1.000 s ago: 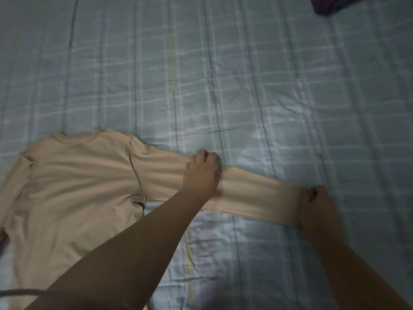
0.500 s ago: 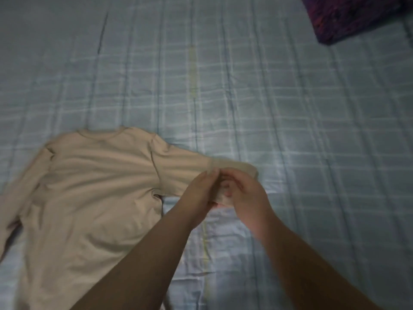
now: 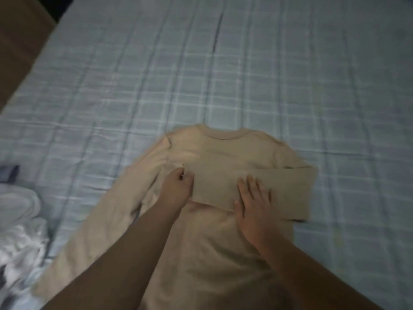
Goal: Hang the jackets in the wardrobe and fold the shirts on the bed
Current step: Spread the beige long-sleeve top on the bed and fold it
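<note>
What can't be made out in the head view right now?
- Shirt hem: hidden by both forearms and cut off by the bottom edge.
- Left hand grip on the folded sleeve: the back of the hand covers its curled fingertips, so a pinch is unclear.
- White fabric: cut off by the left edge and blurred; kind unclear.
- Brown surface, top left: blurred and cut off.

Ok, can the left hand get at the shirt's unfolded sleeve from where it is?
Probably yes: the left hand, pinching the end of the folded sleeve, sits right beside the unfolded sleeve, and nothing lies over it.
</note>
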A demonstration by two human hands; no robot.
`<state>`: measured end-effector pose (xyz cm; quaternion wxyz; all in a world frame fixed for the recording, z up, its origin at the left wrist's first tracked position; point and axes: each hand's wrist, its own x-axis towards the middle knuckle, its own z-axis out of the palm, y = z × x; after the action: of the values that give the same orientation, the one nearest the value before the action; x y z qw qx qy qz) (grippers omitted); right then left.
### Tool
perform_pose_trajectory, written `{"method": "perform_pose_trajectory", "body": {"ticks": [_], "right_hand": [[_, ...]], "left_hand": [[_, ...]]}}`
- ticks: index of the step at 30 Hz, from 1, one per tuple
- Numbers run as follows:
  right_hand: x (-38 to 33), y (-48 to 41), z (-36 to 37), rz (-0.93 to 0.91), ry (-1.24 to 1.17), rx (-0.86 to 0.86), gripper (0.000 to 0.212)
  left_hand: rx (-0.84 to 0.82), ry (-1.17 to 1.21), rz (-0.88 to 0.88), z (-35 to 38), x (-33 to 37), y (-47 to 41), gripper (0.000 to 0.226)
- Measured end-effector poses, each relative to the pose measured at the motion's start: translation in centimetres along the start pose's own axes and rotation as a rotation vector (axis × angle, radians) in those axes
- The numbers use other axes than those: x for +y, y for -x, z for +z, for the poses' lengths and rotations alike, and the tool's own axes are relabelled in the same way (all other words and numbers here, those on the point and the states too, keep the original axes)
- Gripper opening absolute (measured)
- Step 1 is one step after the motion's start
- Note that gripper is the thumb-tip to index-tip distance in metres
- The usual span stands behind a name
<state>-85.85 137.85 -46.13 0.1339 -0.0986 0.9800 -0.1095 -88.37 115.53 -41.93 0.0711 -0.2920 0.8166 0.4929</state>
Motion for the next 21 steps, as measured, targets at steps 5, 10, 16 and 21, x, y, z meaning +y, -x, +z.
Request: {"method": "perform_pose_trajectory", "body": {"ticks": [5, 10, 16, 21], "right_hand": [[-5.9, -3.0, 2.2, 0.043, 0.043, -0.074, 0.060], [-9.1, -4.2, 2.8, 0.050, 0.104, -0.058, 0.062], [-9.1, -5.4, 4.6, 0.016, 0.131, -0.012, 0.064], [-8.8, -5.6, 5.6, -0.005, 0.184, 0.030, 0.065]], "left_hand": [[-0.037, -0.144, -0.003, -5.4, -3.0, -5.1, 0.031], [0.027, -0.224, -0.046, -7.3, -5.3, -6.8, 0.017], [0.124, -0.321, -0.098, -7.3, -7.2, -7.2, 0.009], [0.176, -0.356, -0.143, -8.9, -9.4, -5.5, 0.021]]}}
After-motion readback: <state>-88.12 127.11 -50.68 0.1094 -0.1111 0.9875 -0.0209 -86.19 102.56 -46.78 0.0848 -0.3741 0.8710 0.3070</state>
